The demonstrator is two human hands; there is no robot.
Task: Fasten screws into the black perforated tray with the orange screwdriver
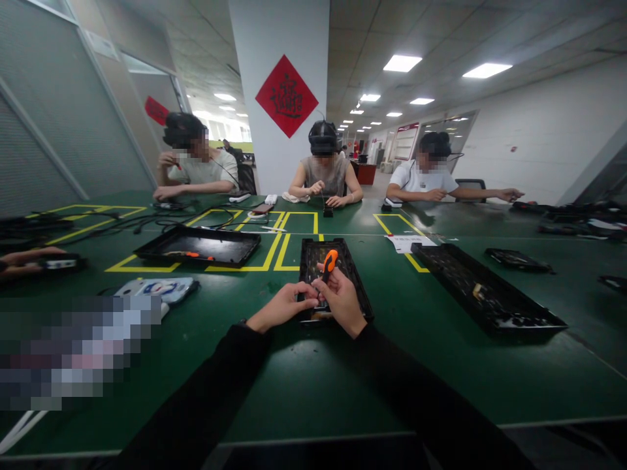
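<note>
both hands meet over the near end of a black tray point(350, 271) lying lengthwise on the green table point(313, 378), well back from the table's near edge, with a broad bare strip of green between that edge and the tray. right hand point(343, 301) is curled shut around an orange-handled screwdriver point(329, 262), handle end sticking up and tilted away, shaft pointing down into the tray. left hand point(283, 308) comes in from the left, fingers pinched together against the tray's near left rim next to the right hand's fingers; cannot tell if it has something small in the pinch. both forearms in black sleeves, angled inward in a v. open green on both sides of the tray: on the right a clear gap, then a second long black tray point(490, 294) set at a slant; on the left a gap, then a wide shallow black tray point(200, 247) with an orange tool in it, sitting across yellow tape lines point(274, 258). a white phone-like item point(157, 288) lies near left beside a blurred-out patch. a white paper sheet point(406, 243) sits past the tray, print too small to read. red diamond sign point(287, 96) on the white pillar has a dark character, not legible. three people sit at the far side, hands on the table; another person's hand point(29, 258) shows at the left edge.
</note>
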